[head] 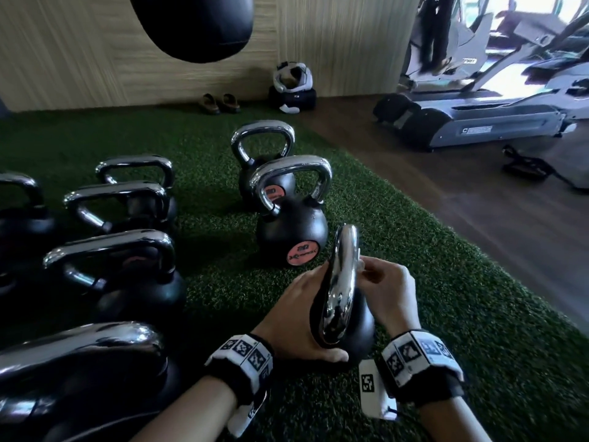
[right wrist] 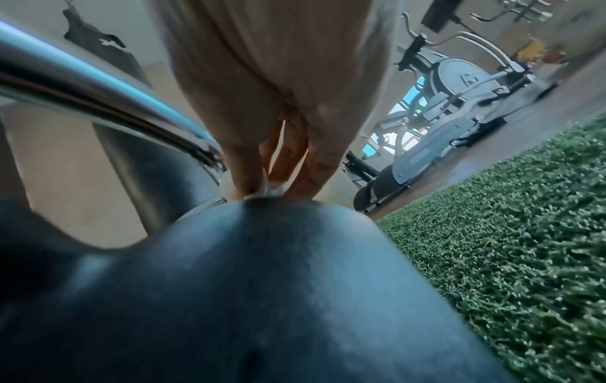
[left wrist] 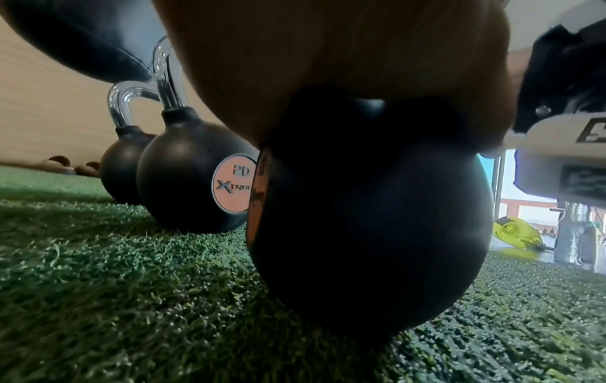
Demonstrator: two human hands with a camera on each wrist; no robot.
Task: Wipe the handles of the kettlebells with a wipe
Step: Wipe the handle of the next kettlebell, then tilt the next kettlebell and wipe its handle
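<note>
Kettlebell: I see the black round kettlebell (head: pixel 361 330) upright, its chrome loop handle (head: pixel 341 282) running 12 to 6 o'clock.
Left hand (head: pixel 296 317): grips its body at 9 o'clock.
Right hand (head: pixel 387 291): pinches a white wipe (right wrist: pixel 273 191) against the handle.

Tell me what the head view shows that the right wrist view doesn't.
Only the head view: the left hand holding the kettlebell, the row of kettlebells on the left, and sandals by the wall. Only the right wrist view: the fingers of the right hand pinching the white wipe at the foot of the handle. Both: the kettlebell's black body, its chrome handle and green turf.
</note>
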